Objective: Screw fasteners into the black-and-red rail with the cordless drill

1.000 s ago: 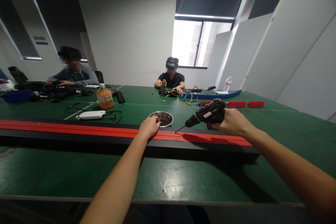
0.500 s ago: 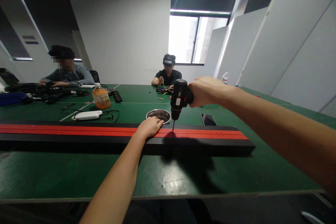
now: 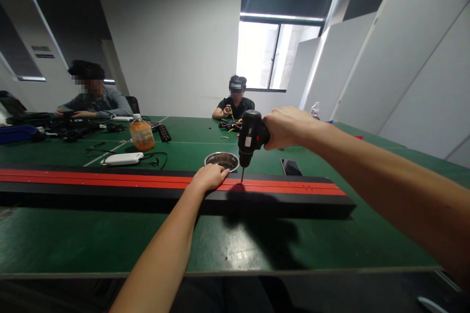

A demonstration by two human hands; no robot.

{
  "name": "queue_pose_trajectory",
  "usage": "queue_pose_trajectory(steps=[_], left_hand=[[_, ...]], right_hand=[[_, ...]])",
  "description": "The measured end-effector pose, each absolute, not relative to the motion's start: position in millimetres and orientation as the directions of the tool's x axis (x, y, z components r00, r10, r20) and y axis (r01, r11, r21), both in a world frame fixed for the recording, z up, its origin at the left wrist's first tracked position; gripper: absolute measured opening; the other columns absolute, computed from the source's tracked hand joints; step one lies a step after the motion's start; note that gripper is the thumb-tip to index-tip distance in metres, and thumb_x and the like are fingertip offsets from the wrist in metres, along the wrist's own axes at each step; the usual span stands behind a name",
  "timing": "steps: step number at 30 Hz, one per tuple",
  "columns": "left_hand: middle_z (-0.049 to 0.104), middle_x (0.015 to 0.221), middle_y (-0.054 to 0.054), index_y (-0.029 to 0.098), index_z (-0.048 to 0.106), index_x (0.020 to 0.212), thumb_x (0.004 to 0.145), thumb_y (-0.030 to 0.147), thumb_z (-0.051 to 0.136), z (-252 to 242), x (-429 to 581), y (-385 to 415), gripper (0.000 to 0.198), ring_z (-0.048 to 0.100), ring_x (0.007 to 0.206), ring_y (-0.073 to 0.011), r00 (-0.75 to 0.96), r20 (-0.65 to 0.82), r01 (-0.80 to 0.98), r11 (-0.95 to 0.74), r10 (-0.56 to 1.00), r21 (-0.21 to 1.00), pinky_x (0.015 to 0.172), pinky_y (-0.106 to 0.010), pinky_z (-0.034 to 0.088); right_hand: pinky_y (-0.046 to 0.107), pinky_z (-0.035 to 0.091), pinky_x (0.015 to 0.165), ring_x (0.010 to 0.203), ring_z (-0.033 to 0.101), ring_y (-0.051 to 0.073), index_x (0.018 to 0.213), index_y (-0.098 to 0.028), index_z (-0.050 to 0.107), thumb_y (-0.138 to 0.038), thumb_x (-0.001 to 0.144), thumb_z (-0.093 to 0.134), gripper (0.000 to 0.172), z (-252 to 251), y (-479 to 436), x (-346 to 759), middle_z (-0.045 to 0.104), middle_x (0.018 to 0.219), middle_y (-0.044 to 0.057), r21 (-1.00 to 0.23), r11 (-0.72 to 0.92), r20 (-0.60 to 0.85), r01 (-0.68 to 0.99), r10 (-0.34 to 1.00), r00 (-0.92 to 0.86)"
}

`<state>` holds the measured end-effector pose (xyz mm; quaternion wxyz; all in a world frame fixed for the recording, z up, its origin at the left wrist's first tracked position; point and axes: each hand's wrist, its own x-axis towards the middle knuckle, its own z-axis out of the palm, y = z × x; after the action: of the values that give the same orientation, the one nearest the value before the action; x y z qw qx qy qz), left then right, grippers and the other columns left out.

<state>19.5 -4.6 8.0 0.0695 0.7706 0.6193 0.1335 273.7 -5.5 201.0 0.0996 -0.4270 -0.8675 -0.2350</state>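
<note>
A long black beam with a red strip [image 3: 110,180] lies across the green table [image 3: 110,239]. My right hand [image 3: 284,128] is wrapped round a black cordless screwdriver [image 3: 249,138], held upright with its bit down on the red strip. My left hand [image 3: 210,177] rests on the beam just left of the bit, fingers curled against the strip; whether anything is under them is hidden. A small metal bowl [image 3: 222,160] stands right behind the left hand.
A dark phone [image 3: 291,167] lies behind the beam on the right. An orange drink bottle [image 3: 141,134], a white power strip [image 3: 122,159] and cables sit at the left. Two people work at the table's far side, with wires and tools in front of them.
My right hand swung the screwdriver from lying sideways at the right to upright, bit on the red strip beside my left hand. Over the last half second almost nothing moved.
</note>
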Motion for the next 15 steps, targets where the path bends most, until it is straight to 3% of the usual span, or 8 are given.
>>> queue_pose_trajectory(steps=[9,15], left_hand=[[0.076,0.11,-0.012,0.026,0.077,0.103,0.095,0.062,0.037,9,20,-6,0.054,0.069,0.099,-0.0293,0.175,0.132,0.931,-0.208,0.976,0.3,0.083,-0.035,0.05],[0.075,0.109,-0.013,0.025,0.076,0.101,0.095,0.063,0.037,9,21,-5,0.055,0.07,0.095,-0.0302,0.178,0.132,0.932,-0.21,0.975,0.296,0.078,-0.036,0.051]], right_hand=[[0.035,0.037,0.056,0.06,0.059,0.023,0.082,-0.024,0.074,-0.048,0.058,0.082,0.035,194,-7,281,0.057,0.056,0.005,0.3,0.516,0.416,0.803,0.687,-0.596],[0.037,0.038,0.059,0.058,0.059,0.023,0.086,-0.022,0.072,-0.047,0.061,0.08,0.036,189,-21,294,0.055,0.054,0.004,0.19,0.491,0.451,0.85,0.726,-0.52]])
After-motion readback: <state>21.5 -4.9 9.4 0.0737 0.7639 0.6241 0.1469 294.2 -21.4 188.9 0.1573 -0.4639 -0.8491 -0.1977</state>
